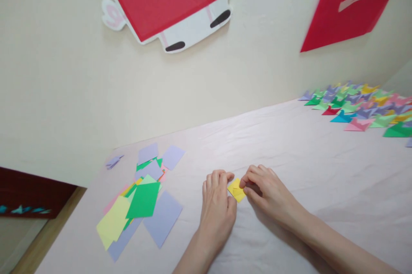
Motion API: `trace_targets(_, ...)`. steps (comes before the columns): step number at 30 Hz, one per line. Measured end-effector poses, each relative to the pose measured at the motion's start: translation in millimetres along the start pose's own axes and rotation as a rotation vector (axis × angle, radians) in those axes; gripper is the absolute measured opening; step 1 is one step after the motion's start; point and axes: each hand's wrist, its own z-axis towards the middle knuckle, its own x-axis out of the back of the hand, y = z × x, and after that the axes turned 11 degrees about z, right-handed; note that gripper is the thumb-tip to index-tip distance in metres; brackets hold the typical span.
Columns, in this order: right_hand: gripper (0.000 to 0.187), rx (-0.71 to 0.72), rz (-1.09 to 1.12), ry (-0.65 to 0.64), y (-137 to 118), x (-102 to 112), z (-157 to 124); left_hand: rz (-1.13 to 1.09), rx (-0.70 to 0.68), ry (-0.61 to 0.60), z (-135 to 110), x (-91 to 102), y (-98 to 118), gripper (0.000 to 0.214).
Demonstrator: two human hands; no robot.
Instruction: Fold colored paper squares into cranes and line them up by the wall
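Small yellow folded-paper square (236, 190)

It lies on pale wrinkled cloth (273, 141), right of loose coloured-paper sheets (143, 200). I see the left hand (218, 203) relaxed beside it, probably to steady it; the right hand (264, 189) pinches its right corner, seemingly for control.

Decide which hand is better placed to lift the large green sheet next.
Likely the left hand: it is nearer the large green sheet, on the same side of the yellow paper. The right hand is beyond that paper, farther from the sheet.

Both hands (219, 205) (268, 190) (bare), close together
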Motion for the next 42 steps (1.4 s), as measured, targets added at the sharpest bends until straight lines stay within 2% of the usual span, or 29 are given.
trace_targets(6, 0.019, 0.015, 0.009, -0.003, -1, 1, -1, 0.056, -0.062, 0.022, -6, 0.7, -1, 0.031)
trace_targets(12, 0.018, 0.076, 0.011, 0.025, -1, 3, -4, -0.021, -0.088, 0.059, -5, 1.5, -1, 0.026)
trace_targets(19, 0.015, 0.088, -0.025, 0.091, -2, 3, -7, -0.260, -0.051, 0.074, -6, -0.8, 1, 0.032)
trace_targets(22, 0.004, 0.100, -0.009, 0.044, -6, 4, -7, -0.386, -0.075, 0.076, -6, -1.3, 1, 0.038)
trace_targets(25, 0.009, 0.157, 0.091, -0.002, -9, 5, -7, -0.424, -0.065, 0.110, -5, -0.2, 2, 0.039)
trace_targets(28, 0.011, 0.241, 0.242, 0.030, -10, 4, -8, -0.384, -0.059, 0.132, -2, 0.8, 3, 0.030)
trace_targets(30, 0.013, 0.292, 0.230, 0.078, -9, 4, -8, -0.341, -0.040, 0.162, 0, 0.4, 2, 0.026)
trace_targets(33, 0.015, 0.410, -0.036, 0.153, -5, 4, -6, -0.267, -0.001, 0.249, -1, -0.9, -1, 0.027)
trace_targets(35, 0.018, 0.490, -0.241, 0.181, -2, 3, -4, -0.205, -0.043, 0.262, -5, -1.2, -2, 0.030)
trace_targets(38, 0.017, 0.515, -0.367, 0.148, 1, 2, -5, -0.081, -0.186, 0.177, -14, -0.5, 0, 0.037)
trace_targets(42, 0.015, 0.425, -0.195, -0.011, 7, 13, -8, 0.103, -0.277, 0.076, -25, 1.4, 3, 0.045)
